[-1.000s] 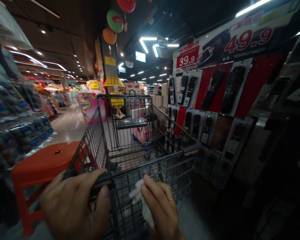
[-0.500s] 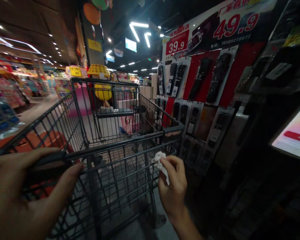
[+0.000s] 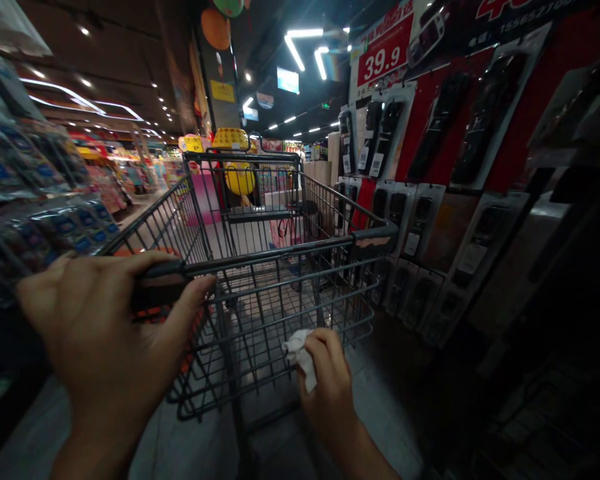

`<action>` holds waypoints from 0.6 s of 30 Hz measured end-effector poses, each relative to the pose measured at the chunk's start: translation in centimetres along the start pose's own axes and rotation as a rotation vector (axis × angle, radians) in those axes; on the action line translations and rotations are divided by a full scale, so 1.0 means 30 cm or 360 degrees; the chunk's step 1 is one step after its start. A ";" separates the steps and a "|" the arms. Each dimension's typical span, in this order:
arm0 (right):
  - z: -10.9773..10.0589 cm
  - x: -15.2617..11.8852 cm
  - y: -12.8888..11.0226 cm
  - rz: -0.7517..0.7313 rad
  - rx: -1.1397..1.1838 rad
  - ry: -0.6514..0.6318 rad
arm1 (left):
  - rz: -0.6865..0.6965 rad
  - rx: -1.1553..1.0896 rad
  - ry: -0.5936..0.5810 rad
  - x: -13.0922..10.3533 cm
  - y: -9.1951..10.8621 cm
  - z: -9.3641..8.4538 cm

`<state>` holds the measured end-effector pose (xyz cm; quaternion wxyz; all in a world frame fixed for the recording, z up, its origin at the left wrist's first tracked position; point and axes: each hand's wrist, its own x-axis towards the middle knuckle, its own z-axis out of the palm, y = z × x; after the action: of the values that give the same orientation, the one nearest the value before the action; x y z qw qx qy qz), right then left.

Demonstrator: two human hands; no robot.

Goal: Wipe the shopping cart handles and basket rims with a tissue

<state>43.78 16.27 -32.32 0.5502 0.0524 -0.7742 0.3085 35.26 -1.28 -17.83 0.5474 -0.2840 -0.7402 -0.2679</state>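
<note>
Left hand (image 3: 100,327) is wrapping closed around the cart handle (image 3: 240,261) at its left end, thumb hooking under the bar, fingers over the top. Right hand (image 3: 330,380) is sitting lower, just behind the cart's rear wire panel, fingers pinching shut on a crumpled white tissue (image 3: 298,351); tissue is poking out above the fingers, near the wire, contact with it unclear. Cart (image 3: 260,313) is standing straight ahead, dark wire basket, nothing showing inside, a folded child-seat flap showing at the far end.

Orange stool (image 3: 190,333) is peeking through the wire on the left, mostly hidden by the left hand and the cart. Left of that, packets (image 3: 45,220) in clear wrap with blue labels are hanging in rows, blurred. To the right of the cart, a display board (image 3: 445,200) is carrying black gadgets in blister packs on red and white cards, running close beside the cart's right side. Above it a red price sign (image 3: 384,57) is reading 39.9. Farther off, past the cart front, a yellow stand (image 3: 233,140) and bright aisle shelves are showing, ceiling strip lights (image 3: 305,47) glowing overhead.
</note>
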 end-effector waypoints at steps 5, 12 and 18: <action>-0.087 -0.027 0.070 -0.0001 -0.0118 0.0042 | 0.0032 0.0166 0.0005 0.011 0.052 -0.010; -0.177 0.050 0.166 0.0364 -0.0381 0.0599 | 0.0083 0.0218 0.0002 0.002 0.101 -0.006; -0.138 0.025 0.128 0.0460 -0.0238 0.0497 | 0.0141 0.0293 0.0104 0.006 0.101 0.009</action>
<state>45.27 21.76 -32.43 0.6157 -0.1485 -0.6999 0.3304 37.19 1.06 -17.46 0.6064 -0.2561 -0.7301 -0.1833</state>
